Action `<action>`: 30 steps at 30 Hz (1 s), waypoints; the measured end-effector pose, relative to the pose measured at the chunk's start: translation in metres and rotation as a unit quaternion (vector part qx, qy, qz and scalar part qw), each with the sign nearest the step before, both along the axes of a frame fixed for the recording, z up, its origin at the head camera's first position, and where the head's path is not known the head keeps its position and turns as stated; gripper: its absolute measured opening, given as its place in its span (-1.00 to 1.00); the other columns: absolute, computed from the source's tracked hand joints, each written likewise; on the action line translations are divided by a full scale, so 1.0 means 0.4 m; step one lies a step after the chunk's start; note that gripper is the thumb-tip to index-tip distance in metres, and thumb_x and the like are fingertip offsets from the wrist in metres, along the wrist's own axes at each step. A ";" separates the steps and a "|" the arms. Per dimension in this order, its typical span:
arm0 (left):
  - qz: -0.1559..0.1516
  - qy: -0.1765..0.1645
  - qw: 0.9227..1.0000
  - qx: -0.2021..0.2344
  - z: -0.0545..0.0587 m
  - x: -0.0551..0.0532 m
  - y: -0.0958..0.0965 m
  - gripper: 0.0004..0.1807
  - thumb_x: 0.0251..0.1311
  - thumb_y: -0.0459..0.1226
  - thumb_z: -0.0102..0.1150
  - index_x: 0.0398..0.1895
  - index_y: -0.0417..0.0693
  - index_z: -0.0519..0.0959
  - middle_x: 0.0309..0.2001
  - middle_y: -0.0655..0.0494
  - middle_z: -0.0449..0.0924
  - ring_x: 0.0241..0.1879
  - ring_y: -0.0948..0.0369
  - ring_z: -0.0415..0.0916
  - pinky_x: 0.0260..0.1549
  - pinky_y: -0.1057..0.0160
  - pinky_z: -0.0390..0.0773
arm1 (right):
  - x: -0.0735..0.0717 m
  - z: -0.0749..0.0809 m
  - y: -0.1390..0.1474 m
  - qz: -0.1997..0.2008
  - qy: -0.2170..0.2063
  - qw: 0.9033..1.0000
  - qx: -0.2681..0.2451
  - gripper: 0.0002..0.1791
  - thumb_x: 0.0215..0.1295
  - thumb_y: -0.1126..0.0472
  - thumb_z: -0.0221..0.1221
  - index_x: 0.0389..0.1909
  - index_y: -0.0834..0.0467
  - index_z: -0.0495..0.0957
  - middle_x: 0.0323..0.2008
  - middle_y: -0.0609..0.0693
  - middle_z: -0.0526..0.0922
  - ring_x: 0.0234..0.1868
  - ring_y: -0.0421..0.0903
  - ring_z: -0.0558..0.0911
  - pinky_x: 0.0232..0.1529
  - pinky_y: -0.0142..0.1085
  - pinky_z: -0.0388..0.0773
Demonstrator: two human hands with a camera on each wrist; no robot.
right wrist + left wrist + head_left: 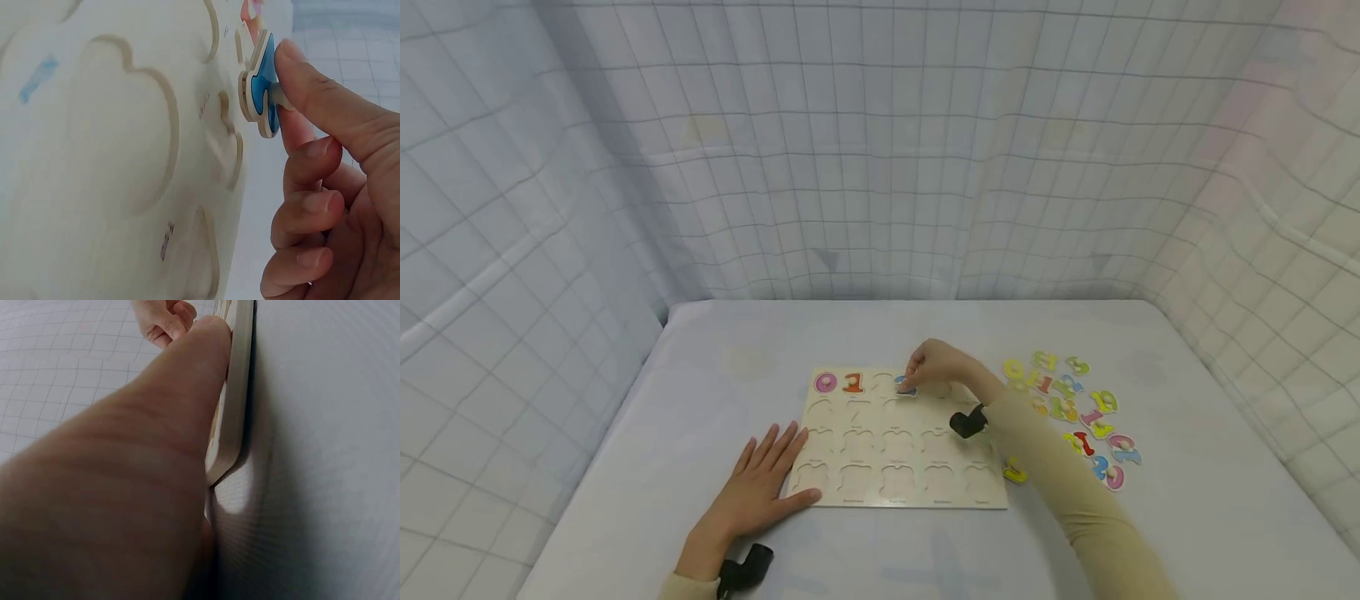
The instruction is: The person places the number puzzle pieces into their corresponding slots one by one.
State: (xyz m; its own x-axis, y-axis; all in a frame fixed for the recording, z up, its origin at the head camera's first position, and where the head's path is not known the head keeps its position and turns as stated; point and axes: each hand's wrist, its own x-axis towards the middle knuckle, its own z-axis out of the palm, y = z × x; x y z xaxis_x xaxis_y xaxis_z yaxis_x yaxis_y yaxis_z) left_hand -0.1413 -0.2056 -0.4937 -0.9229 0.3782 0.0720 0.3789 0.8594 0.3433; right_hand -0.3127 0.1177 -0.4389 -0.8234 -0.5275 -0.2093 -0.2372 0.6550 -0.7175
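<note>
Over the top row of a wooden number puzzle board (917,419), my right hand (936,364) pinches a blue number puzzle piece (264,81) by its small knob, between thumb and index finger. The piece is tilted edge-on to the right wrist camera, close over the board; part of it is hidden by the fingers in the head view. My left hand (758,487) rests flat with fingers spread at the board's left edge, fingertips and thumb touching its border. A pink 0 (825,382) and an orange 1 (853,382) sit in the top-left recesses.
Several loose coloured number pieces (1103,402) lie scattered on the white table (700,392) right of the board. A yellow piece (1015,471) lies close by the board's lower right corner, near the right forearm. Grid-patterned white curtains (880,167) enclose the back and sides.
</note>
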 end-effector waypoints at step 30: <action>0.001 0.022 1.000 -0.001 -0.014 0.001 -0.001 -0.01 0.08 0.34 0.03 0.47 -0.02 0.12 0.45 0.00 0.03 0.43 -0.03 -0.15 0.31 -0.13 -0.18 | -0.031 -0.026 -0.110 -0.053 0.032 0.994 0.092 -0.72 -0.03 -0.09 0.42 -0.59 0.03 0.66 -0.48 -0.17 0.61 -0.41 -0.16 0.50 -0.30 -0.24 0.47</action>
State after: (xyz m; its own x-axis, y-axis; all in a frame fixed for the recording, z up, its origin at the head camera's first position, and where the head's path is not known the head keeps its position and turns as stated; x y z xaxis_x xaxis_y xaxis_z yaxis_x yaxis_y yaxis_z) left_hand -0.1409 -0.2061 -0.4993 -0.9194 0.3771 0.1119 0.3924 0.8605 0.3248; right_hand -0.3250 0.0737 -0.4493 -0.8865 -0.3956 -0.2398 -0.2016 0.7969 -0.5695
